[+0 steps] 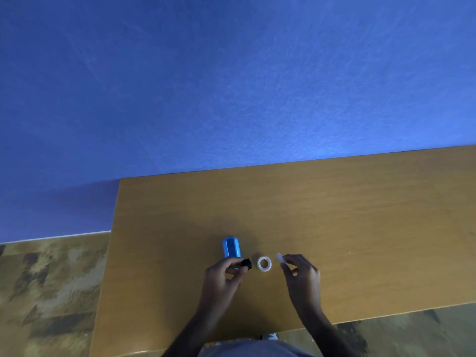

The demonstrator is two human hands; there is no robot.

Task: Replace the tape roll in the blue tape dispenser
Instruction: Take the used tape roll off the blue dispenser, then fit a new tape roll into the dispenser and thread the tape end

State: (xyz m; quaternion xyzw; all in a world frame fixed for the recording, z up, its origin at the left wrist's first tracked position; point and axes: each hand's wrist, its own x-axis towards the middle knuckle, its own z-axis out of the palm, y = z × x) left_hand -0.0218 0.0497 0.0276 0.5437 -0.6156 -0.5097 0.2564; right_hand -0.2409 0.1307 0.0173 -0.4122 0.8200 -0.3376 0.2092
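Observation:
The blue tape dispenser lies on the wooden table, just beyond my left hand. My left hand pinches a small black piece at the dispenser's near end. A clear tape roll lies flat on the table between my hands, touched by neither. My right hand pinches a small whitish strip between thumb and fingertips, to the right of the roll. I cannot tell what the strip is.
The table runs to the right and its near edge crosses in front of my body. A blue wall rises behind it. Mottled brown floor shows to the left and at the lower right.

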